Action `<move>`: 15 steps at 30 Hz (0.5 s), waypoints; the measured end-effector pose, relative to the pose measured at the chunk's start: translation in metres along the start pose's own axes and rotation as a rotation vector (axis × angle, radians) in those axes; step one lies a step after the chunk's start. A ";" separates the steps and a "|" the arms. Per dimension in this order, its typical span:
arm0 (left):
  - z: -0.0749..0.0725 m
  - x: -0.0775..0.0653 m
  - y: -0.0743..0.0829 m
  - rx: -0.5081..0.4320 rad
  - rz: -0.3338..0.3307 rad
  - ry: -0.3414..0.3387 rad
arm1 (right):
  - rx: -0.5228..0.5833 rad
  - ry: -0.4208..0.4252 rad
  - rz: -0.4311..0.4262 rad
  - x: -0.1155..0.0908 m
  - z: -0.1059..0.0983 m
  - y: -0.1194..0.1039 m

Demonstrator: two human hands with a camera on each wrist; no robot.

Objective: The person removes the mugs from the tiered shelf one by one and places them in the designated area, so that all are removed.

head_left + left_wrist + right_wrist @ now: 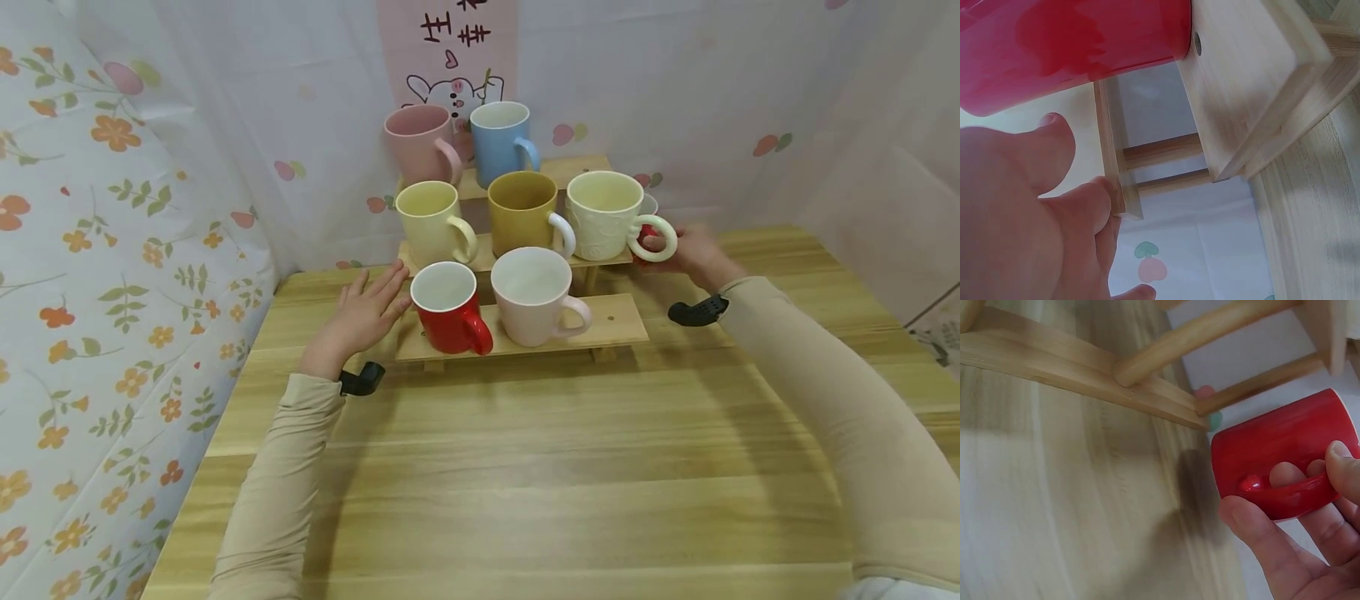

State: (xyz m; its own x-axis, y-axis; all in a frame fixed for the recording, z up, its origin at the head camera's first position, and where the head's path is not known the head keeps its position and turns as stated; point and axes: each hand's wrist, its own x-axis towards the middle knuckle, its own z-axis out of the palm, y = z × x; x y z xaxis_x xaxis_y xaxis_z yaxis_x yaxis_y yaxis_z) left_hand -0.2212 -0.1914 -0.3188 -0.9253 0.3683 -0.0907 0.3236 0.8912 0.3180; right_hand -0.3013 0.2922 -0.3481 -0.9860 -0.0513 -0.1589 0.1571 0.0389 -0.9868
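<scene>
**A:** What's closest in?

**B:** Bare wooden counter [525, 467], a wide open stretch in front of the stepped wooden rack [615, 321]. A floral curtain closes the left edge and white sheeting the back, so the free room is toward the near side and the right.

**A:** And the hands?

**B:** The left hand [360, 317] lies flat at the rack's left end, fingers straight and spread, just beside the red mug [448, 310] on the lowest step; its wrist view shows fingertips against the step's edge. The right hand [693, 254] reaches in beside the rack's right end, fingers hooked through the handle of a second red mug [1285, 459], thumb pressing on the handle.

**A:** How does that held mug lie?

**B:** Tipped on its side in the wrist view, handle toward the palm, near the rack's leg. From the head camera it is mostly hidden behind the cream mug [607, 212].

**A:** Farther back?

**B:** Pink and blue mugs on the top step.
</scene>
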 end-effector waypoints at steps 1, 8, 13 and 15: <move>0.000 0.000 -0.001 0.001 0.000 0.000 | 0.021 0.003 -0.001 0.000 0.002 0.002; 0.000 0.000 -0.002 0.002 0.005 0.002 | 0.180 -0.070 -0.033 -0.001 0.013 0.012; 0.000 0.001 -0.003 0.006 0.008 -0.010 | 0.210 -0.155 -0.090 -0.002 0.017 0.016; 0.000 0.001 -0.003 0.002 0.012 -0.004 | 0.180 -0.187 -0.122 -0.001 0.017 0.018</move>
State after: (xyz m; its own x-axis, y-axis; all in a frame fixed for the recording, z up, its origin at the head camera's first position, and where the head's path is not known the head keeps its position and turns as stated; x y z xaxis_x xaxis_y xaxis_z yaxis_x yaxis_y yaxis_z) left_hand -0.2229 -0.1938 -0.3202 -0.9207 0.3797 -0.0905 0.3348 0.8873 0.3172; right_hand -0.2962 0.2756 -0.3661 -0.9733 -0.2283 -0.0251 0.0621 -0.1561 -0.9858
